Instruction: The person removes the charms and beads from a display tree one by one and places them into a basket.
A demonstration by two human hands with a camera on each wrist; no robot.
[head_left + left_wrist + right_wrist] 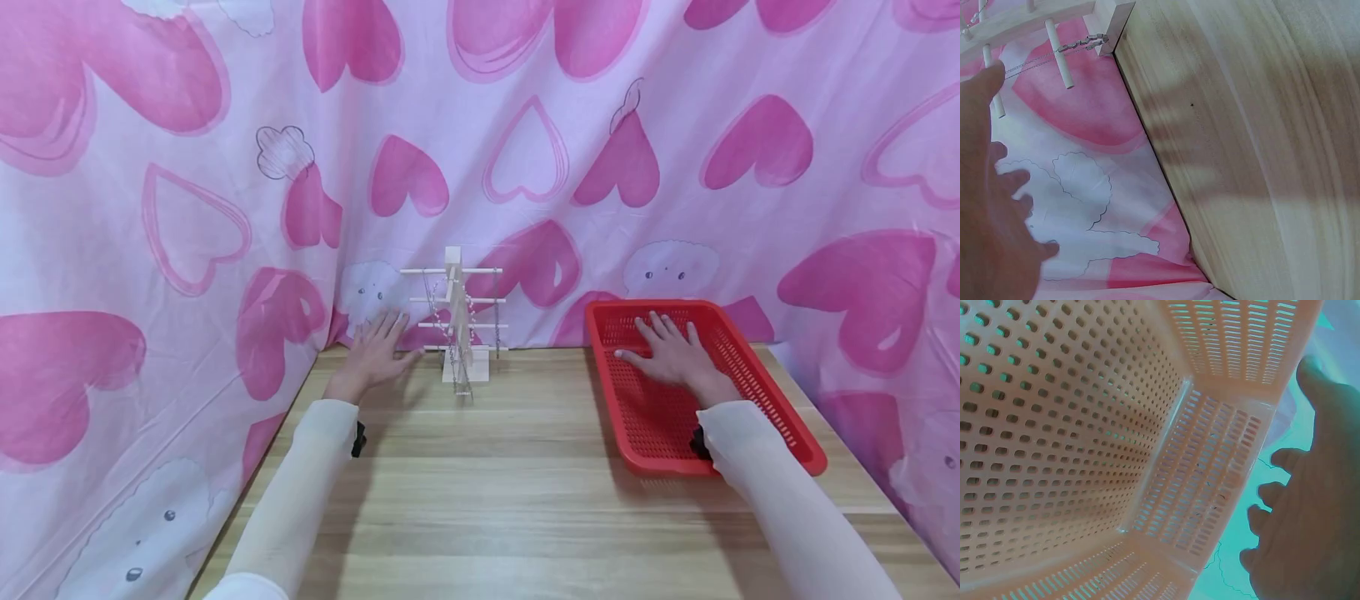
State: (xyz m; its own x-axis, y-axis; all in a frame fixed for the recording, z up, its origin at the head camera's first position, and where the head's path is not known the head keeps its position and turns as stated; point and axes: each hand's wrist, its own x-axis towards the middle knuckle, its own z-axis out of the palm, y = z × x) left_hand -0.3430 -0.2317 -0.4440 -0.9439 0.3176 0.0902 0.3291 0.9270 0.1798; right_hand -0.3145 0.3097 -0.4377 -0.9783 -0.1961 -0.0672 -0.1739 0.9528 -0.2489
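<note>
A pale wooden jewelry stand (454,260) with several horizontal pegs stands toward the back of the table, left of the middle. Chains (497,315) and strings of small beads hang from its pegs. My left hand (375,354) is just left of the stand, fingers spread and holding nothing. In the left wrist view, its thumb overlaps a peg, near a silver chain (1079,45). On the right lies a red plastic basket (613,408) with perforated floor and sides. Above it, my right hand (675,354) extends with spread fingers, holding nothing.
The wood-grain table (480,483) ends at the back against a pink heart-print curtain (525,150), which also runs along the left and right sides. A dark band (360,439) sits at the left wrist.
</note>
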